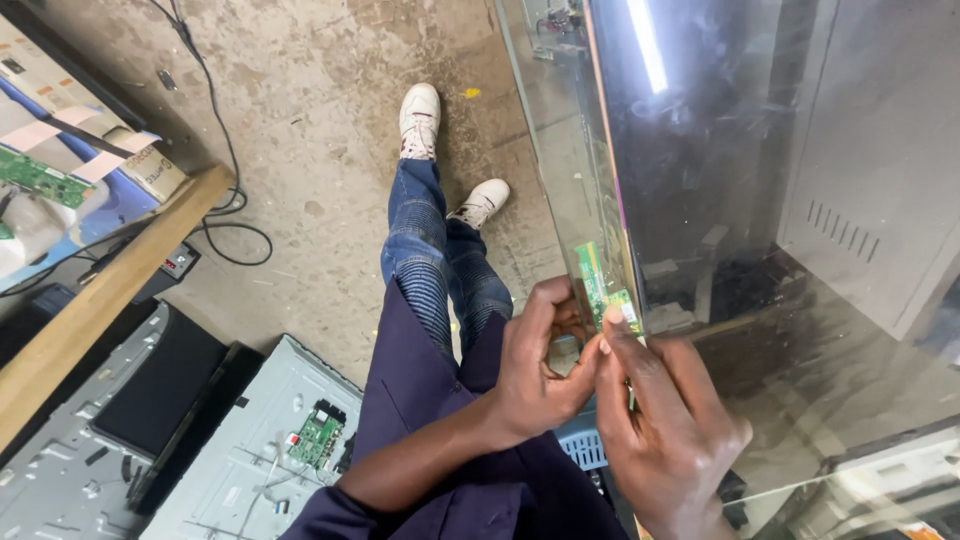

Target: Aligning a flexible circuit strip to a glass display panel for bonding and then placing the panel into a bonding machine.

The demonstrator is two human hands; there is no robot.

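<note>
both hands meet at the lower edge of a large glossy dark display panel (760, 150) standing tilted on its edge. the left hand (535, 365) is curled with fingers pinching a narrow green circuit strip (597, 283) that runs along that panel edge. the right hand (660, 420) presses its fingertips on the strip's lower end. left of the panel, a grey metal chassis with a small green board (317, 436) lies on the concrete floor (310, 120).

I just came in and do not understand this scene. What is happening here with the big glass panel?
A seated person holds the edge of a large glossy screen panel. Both hands, left hand and right hand, pinch a narrow green circuit strip on the panel's edge. An opened television back with a small green board lies on the concrete floor.
</note>
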